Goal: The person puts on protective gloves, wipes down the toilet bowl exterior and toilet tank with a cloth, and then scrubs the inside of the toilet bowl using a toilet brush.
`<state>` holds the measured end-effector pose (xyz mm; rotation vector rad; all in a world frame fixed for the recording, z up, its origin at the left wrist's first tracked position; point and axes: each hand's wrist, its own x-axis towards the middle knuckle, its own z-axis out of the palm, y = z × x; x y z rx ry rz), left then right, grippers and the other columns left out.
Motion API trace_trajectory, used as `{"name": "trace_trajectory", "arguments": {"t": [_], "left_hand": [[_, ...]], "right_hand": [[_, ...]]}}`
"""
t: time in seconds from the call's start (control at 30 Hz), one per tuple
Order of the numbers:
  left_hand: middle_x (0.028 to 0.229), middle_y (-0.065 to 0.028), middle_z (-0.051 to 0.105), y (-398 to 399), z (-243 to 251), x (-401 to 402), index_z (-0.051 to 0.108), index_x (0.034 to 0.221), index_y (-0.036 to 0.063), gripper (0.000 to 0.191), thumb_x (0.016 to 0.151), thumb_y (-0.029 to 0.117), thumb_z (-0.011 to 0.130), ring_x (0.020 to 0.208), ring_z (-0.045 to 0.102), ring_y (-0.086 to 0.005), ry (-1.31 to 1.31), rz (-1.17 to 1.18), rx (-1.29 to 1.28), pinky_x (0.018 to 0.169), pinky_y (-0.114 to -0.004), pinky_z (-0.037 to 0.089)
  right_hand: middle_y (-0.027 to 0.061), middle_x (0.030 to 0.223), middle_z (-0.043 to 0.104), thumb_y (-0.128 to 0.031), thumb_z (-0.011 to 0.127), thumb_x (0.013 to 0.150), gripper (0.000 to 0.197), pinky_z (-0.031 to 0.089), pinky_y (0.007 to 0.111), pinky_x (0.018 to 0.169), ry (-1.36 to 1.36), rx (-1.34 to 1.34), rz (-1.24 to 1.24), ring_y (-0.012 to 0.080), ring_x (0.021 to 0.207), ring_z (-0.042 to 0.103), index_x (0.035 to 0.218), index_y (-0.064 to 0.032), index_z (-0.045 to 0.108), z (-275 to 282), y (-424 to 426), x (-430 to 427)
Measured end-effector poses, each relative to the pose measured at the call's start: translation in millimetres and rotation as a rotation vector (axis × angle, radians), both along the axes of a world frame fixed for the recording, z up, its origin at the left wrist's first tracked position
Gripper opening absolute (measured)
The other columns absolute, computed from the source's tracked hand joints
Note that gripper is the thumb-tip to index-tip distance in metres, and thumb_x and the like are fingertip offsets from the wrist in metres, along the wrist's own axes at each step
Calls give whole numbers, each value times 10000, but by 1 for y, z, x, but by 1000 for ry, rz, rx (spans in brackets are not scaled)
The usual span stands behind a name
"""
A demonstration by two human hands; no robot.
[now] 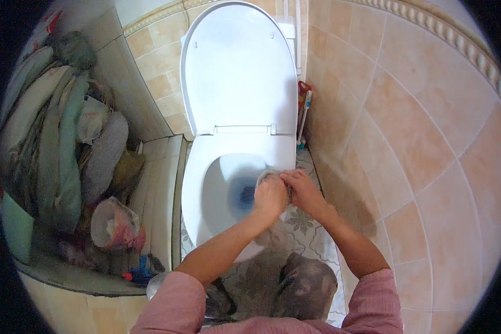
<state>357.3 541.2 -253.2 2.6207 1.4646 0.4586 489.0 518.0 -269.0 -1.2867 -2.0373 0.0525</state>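
Observation:
A white toilet stands before me with its lid [239,71] raised and its bowl [217,196] uncovered, dark bluish water [246,196] at the bottom. Above the right part of the seat [192,183], both hands are close together on a crumpled greyish cloth [268,174]. My left hand [272,195] grips it with curled fingers. Just to the right, my right hand [304,188] pinches the cloth's edge, its fingertips against my left hand. Most of the cloth is hidden by the hands.
A toilet brush with a white handle [304,119] stands between toilet and tiled wall [405,167]. At left, several garments [54,146] and a round tub [102,223] fill a dim recess, bordered by a ledge [160,179]. Patterned floor tiles [298,221] show beside my knee [309,284].

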Motion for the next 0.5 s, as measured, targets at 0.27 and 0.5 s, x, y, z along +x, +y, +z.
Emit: {"name": "trace_trajectory", "arguments": {"t": [0.27, 0.5], "left_hand": [[908, -153, 599, 116, -2, 47, 523, 963, 9, 263, 755, 166, 561, 857, 604, -301, 39, 77, 310, 662, -405, 525], [953, -153, 597, 81, 12, 50, 500, 1048, -33, 339, 777, 166, 543, 845, 616, -270, 100, 114, 81, 685, -325, 506]], "right_hand": [[68, 1062, 592, -48, 583, 691, 397, 404, 372, 814, -126, -62, -362, 276, 997, 508, 1083, -97, 555, 22, 94, 22], [136, 1081, 573, -44, 615, 672, 450, 416, 398, 812, -37, -186, -149, 331, 955, 537, 1113, -60, 527, 30, 70, 27]]}}
